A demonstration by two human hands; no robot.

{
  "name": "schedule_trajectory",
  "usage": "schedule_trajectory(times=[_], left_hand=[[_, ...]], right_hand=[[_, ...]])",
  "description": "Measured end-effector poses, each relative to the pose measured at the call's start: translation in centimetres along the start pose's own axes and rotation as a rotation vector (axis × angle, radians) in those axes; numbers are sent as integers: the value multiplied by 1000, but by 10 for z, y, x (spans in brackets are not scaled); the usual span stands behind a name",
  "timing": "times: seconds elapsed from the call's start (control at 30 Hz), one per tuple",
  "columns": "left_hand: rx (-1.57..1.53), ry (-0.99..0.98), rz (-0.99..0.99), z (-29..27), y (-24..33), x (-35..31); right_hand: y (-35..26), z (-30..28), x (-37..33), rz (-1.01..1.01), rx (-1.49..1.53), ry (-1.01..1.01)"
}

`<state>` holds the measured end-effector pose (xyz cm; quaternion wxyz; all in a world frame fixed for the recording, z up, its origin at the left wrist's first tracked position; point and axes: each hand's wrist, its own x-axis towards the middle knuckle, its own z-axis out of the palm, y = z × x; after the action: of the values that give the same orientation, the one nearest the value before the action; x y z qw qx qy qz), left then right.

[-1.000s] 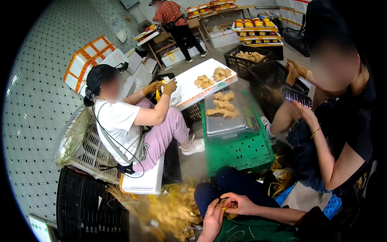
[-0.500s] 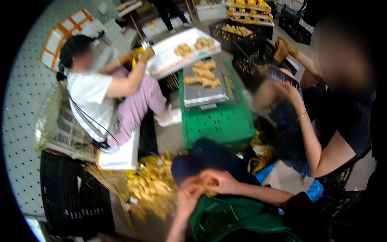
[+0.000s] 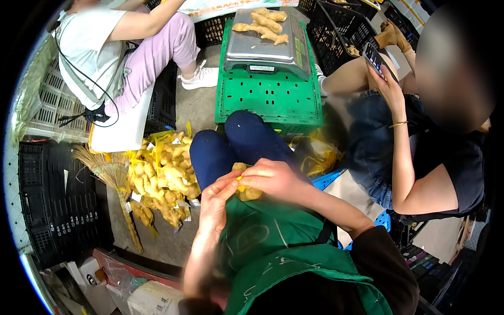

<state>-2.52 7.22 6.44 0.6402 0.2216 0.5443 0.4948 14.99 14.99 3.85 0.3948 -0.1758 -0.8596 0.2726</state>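
Over my lap, my left hand (image 3: 216, 202) and my right hand (image 3: 270, 178) meet, both closed with fingertips pinched together. Between them shows a small bright yellow piece (image 3: 239, 178), which looks like the gathered neck of a net bag. Just under the fingers is a lump of ginger (image 3: 250, 194), resting against my dark blue trousers and green apron (image 3: 268, 231). My right hand partly covers it. Beside my left knee, a pile of ginger in yellow net bags (image 3: 163, 176) with white tags lies on the floor.
Ahead, a scale (image 3: 262, 50) bearing loose ginger (image 3: 262, 26) stands on an upturned green crate (image 3: 268, 100). A straw broom (image 3: 113, 176) and black crates (image 3: 63, 210) are at left. One person sits at left; another at right holds a phone (image 3: 375, 60). More yellow netting (image 3: 317, 152) lies right.
My view has tipped downward, so the scale and crate sit higher in the picture. Both hands remain together over my lap, pinching at the yellow piece.
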Motion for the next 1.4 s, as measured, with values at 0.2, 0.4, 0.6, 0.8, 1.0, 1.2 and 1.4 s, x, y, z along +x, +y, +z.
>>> schedule_trajectory(times=[0.2,0.4,0.6,0.8,1.0,1.2,1.4], left_hand=[[114,183,236,6,-26,10],[260,224,489,39,-39,16],[641,145,678,30,-50,18],[672,116,707,25,-50,17],[765,110,767,29,-53,17],[272,95,376,10,-71,-3],[358,-38,338,22,-60,1]], right_hand=[[-3,4,-5,552,400,11],[4,19,-7,737,776,232],[4,22,-3,776,915,451],[10,3,20,792,881,187],[-17,-6,21,825,1101,250],[-37,-5,31,382,740,73],[-81,-11,61,146,665,217]])
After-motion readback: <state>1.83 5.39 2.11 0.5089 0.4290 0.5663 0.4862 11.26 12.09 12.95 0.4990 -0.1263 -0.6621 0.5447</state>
